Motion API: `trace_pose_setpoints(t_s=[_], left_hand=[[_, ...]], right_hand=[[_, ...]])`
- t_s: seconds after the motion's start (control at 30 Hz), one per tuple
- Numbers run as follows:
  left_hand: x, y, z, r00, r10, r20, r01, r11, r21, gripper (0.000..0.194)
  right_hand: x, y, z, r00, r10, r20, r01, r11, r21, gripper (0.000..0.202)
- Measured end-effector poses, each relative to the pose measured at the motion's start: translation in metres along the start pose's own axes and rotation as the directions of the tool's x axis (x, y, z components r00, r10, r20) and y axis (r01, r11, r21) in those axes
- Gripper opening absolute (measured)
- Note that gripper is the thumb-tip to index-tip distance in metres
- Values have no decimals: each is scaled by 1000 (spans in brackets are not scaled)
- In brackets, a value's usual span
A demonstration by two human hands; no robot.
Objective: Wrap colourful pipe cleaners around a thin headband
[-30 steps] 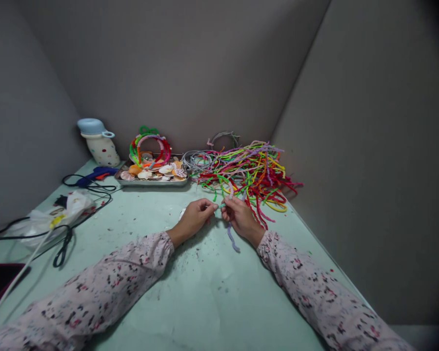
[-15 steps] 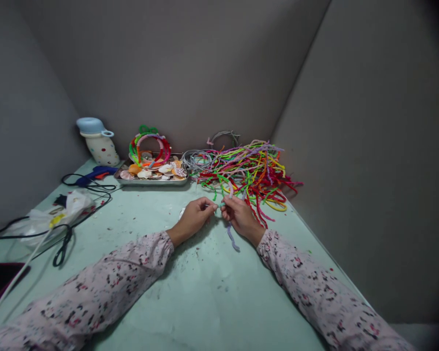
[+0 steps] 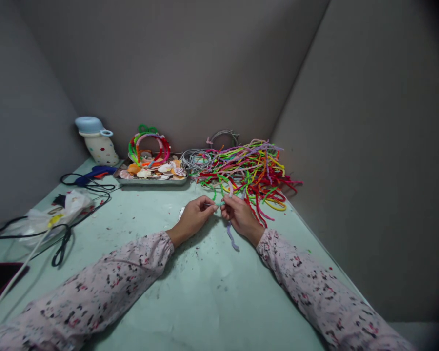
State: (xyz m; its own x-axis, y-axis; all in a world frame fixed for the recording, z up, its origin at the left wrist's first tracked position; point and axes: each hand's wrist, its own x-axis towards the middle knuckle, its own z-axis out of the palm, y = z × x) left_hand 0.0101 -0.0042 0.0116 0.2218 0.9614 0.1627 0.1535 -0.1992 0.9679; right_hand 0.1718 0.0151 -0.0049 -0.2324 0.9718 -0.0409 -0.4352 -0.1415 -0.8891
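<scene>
My left hand (image 3: 193,217) is closed in a pinch just over the tabletop, its thumb and index finger on the end of a thin piece too small to make out fully. My right hand (image 3: 243,219) pinches close beside it, fingertips almost meeting the left ones. A short teal stretch shows between the fingertips. From the right hand a fuzzy lavender pipe cleaner (image 3: 233,239) hangs down, and a pale pink-lavender end sticks up above the fingers. Behind the left hand, a small white object (image 3: 182,212) is mostly hidden.
A heap of colourful pipe cleaners (image 3: 256,163) lies beyond the right hand, beside coiled grey wire (image 3: 197,160). Left of it, a metal tray (image 3: 151,182) holds seashells and pipe-cleaner-wrapped rings (image 3: 164,151). A bottle (image 3: 100,146), black cable (image 3: 60,253) and plastic bag (image 3: 36,219) are at left.
Both hands keep their pinches in nearly the same place. The camera view has shifted very slightly; nothing else has visibly moved.
</scene>
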Motion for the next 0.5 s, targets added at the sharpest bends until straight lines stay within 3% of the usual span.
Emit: trace_pose_setpoints(t_s=[0.5], left_hand=[[1,-2,2,999,-15,-36,15,1000,7,24]], right_hand=[[0,-1,1,1000,6,-4,-6,1000,3,25]])
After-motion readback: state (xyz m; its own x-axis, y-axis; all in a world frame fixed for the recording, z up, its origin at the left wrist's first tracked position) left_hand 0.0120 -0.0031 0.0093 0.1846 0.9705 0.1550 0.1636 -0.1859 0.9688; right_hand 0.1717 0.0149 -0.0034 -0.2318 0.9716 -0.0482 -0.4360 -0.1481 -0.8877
